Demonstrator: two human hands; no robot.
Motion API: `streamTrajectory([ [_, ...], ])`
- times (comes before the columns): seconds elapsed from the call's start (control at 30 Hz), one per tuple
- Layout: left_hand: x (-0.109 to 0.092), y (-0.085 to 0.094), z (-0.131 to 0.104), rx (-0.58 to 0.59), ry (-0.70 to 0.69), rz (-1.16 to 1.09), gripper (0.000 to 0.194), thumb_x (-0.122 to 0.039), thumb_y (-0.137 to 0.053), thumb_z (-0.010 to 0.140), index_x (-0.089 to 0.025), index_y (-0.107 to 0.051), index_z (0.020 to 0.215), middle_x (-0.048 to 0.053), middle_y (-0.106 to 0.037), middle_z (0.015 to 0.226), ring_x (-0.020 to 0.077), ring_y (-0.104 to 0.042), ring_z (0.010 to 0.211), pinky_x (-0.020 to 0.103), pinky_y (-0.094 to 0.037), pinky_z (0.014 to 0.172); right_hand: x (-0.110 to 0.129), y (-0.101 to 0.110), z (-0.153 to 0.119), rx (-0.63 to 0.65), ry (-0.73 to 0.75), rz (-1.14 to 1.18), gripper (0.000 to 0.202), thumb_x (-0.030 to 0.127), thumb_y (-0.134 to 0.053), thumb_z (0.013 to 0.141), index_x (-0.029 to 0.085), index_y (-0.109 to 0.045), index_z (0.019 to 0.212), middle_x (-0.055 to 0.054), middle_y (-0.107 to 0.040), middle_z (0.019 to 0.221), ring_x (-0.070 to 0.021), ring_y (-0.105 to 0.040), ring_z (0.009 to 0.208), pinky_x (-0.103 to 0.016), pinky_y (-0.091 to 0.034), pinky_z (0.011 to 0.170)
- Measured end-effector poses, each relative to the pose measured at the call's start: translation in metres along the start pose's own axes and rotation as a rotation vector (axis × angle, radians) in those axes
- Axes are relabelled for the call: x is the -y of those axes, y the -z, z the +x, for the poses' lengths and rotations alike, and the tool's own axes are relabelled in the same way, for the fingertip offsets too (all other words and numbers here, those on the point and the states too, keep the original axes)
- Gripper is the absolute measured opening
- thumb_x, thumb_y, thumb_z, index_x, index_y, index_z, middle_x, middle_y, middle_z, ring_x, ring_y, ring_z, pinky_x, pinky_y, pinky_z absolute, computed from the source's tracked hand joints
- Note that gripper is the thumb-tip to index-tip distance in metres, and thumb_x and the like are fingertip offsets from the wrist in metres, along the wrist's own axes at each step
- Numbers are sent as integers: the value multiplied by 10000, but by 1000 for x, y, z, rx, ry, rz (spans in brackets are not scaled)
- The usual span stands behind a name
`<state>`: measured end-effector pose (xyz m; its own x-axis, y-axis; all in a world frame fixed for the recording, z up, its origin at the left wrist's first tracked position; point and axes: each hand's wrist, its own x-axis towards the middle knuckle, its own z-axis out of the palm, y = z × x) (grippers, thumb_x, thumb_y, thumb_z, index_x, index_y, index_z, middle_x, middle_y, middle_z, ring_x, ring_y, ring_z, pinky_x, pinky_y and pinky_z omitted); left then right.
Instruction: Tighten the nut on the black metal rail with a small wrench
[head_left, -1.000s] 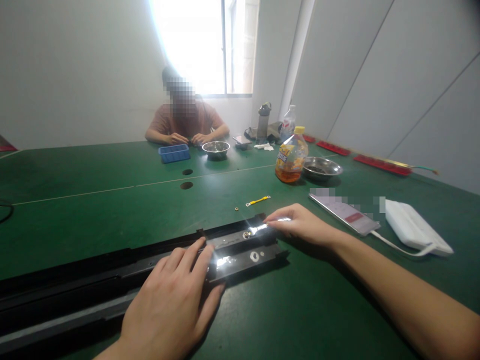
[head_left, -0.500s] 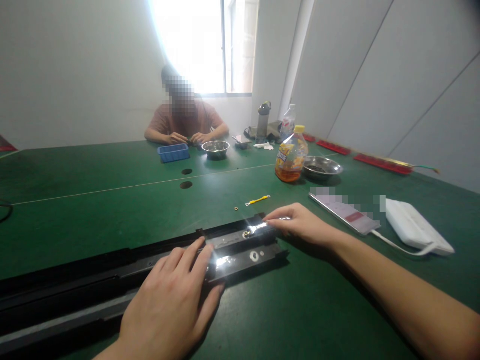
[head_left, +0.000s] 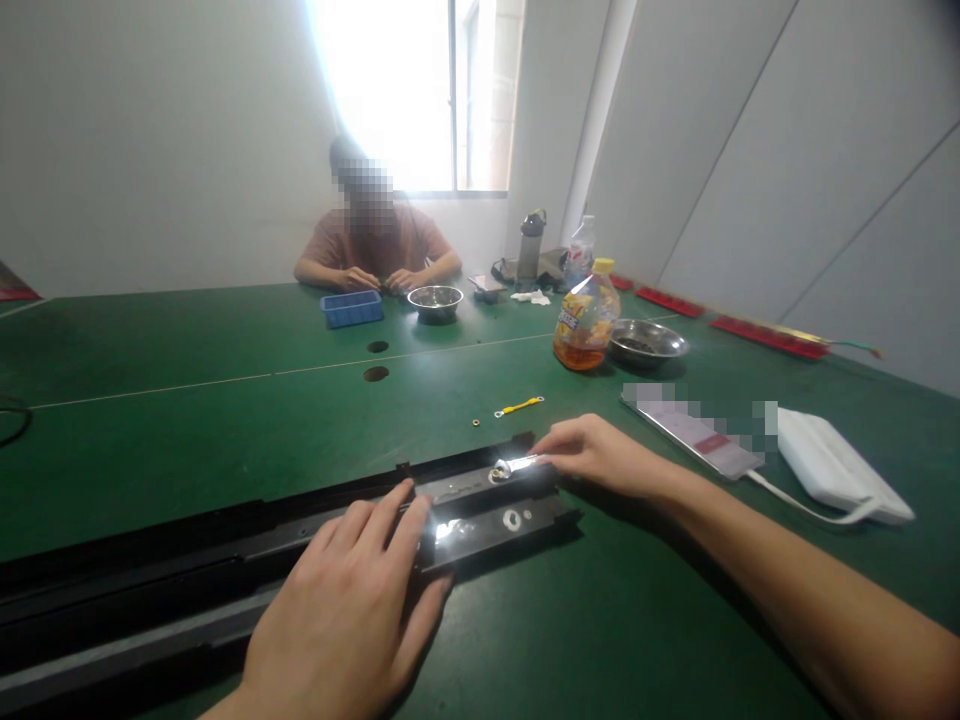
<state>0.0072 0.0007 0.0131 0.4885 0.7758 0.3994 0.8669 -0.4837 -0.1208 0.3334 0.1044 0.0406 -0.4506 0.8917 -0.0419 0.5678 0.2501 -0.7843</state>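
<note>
A long black metal rail point(head_left: 480, 536) lies across the table from the lower left, with its end near the middle. My left hand point(head_left: 341, 580) holds it down, fingers over the top and thumb at the near side. My right hand point(head_left: 589, 450) pinches the shank of a small shiny wrench point(head_left: 521, 463). The wrench's head sits around a small nut or bolt point(head_left: 496, 474) near the rail's end. Beyond the rail lie a yellow wire with ring terminals point(head_left: 519, 407) and a small brass-coloured nut point(head_left: 475, 422).
A phone point(head_left: 694, 432) is cabled to a white power bank point(head_left: 844, 468) at the right. Farther back stand a drink bottle point(head_left: 589, 318), a steel bowl point(head_left: 646, 343), another bowl point(head_left: 435, 302) and a blue bin point(head_left: 351, 308). A person point(head_left: 379, 240) sits opposite.
The wrench has turned slightly about the nut, my right hand shifting with it towards me. My left hand keeps its place on the rail. The whole view has moved a little.
</note>
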Motion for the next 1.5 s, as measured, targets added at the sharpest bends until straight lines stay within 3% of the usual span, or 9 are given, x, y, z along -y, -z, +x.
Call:
streamTrajectory([
  [0.27,2,-3,-1,-33,-20,18,625,-587,-584,933,-220,-613,1438,109,-685,1439,307,-688,1163,479,-574,950,-2,2,9,110,76,-24,260,366,-719,965,191,-862,1092,-70,-844,1064,-242,-763,959,-325,-544,861],
  [0.47,3,-5,-1,-46,-28,32,622,-596,-590,925,-246,-614,1439,80,-686,1447,288,-696,1135,452,-560,938,-8,1,11,34,174,-190,231,394,-727,982,219,-877,985,-58,-787,888,-196,-652,800,-310,-452,740],
  [0.6,4,-8,-3,-57,-23,34,622,-600,-607,912,-256,-618,1430,68,-684,1452,283,-697,1122,440,-542,936,-8,0,13,60,221,-266,271,421,-683,1024,235,-876,985,-56,-760,820,-204,-564,796,-323,-392,724],
  [0.8,7,-11,-4,-58,-35,42,612,-559,-638,896,-265,-612,1432,54,-682,1457,267,-697,1120,418,-520,943,-7,0,16,79,202,-202,349,517,-666,1024,249,-882,966,-48,-714,772,-204,-535,780,-335,-372,720],
  [0.93,9,-12,-5,-53,-43,50,622,-563,-640,895,-267,-602,1441,54,-663,1485,262,-687,1138,407,-502,956,-7,0,17,90,165,-167,294,485,-708,1002,261,-887,939,-38,-709,766,-198,-547,766,-341,-364,731],
  [1.27,11,-20,-11,-30,-34,52,672,-588,-637,901,-282,-558,1494,39,-602,1559,262,-657,1177,416,-436,1024,-12,-1,13,45,146,-128,243,410,-702,1014,256,-880,1074,-36,-750,793,-192,-561,765,-330,-364,725],
  [1.5,10,-20,-11,-37,-41,58,680,-592,-637,900,-273,-557,1495,46,-609,1551,265,-661,1171,419,-449,1004,-13,-2,14,53,172,-152,256,448,-714,997,266,-891,968,-40,-741,780,-191,-551,746,-334,-369,720],
])
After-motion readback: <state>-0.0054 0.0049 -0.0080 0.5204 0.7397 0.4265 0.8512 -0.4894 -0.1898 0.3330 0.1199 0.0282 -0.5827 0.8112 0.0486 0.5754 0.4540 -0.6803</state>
